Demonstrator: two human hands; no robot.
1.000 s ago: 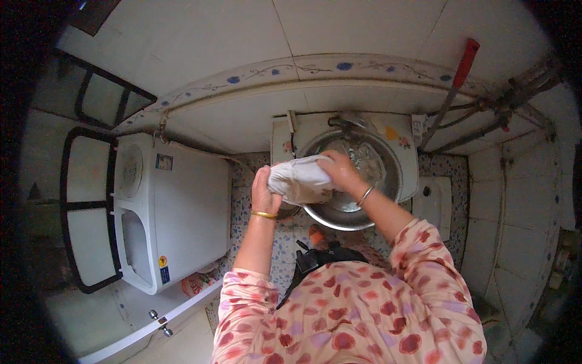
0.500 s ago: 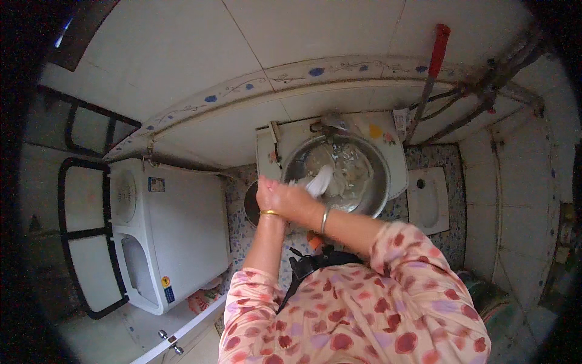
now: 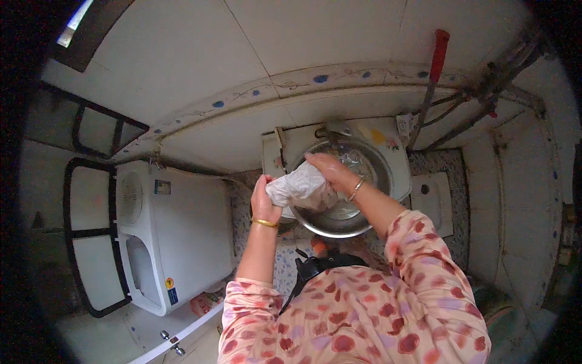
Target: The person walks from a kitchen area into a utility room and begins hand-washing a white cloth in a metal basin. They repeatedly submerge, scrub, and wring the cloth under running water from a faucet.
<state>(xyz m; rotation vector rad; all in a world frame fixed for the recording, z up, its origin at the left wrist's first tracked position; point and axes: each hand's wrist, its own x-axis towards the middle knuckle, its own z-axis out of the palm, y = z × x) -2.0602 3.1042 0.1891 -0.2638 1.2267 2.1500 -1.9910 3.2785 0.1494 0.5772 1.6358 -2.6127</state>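
A wet white cloth (image 3: 298, 187) is stretched between my two hands, over the left part of a round metal basin (image 3: 385, 182). My left hand (image 3: 265, 201) grips its left end, just outside the basin's rim. The other end is in my right hand (image 3: 332, 170), above the basin, with the fingers closed on it. Some of the cloth sags down toward the water (image 3: 348, 211) in the basin. What kind of cloth it is cannot be made out.
A tap (image 3: 333, 130) stands at the basin's far edge, over a white sink (image 3: 397, 142). To the left is a white washing machine (image 3: 188, 230) with its lid raised. A red-handled tool (image 3: 439, 57) leans on the wall, and a squat toilet (image 3: 433, 197) lies at the right.
My hands were pressed together left of the basin around the cloth. Now they are apart, the right one moved up and right, and the cloth is spread between them.
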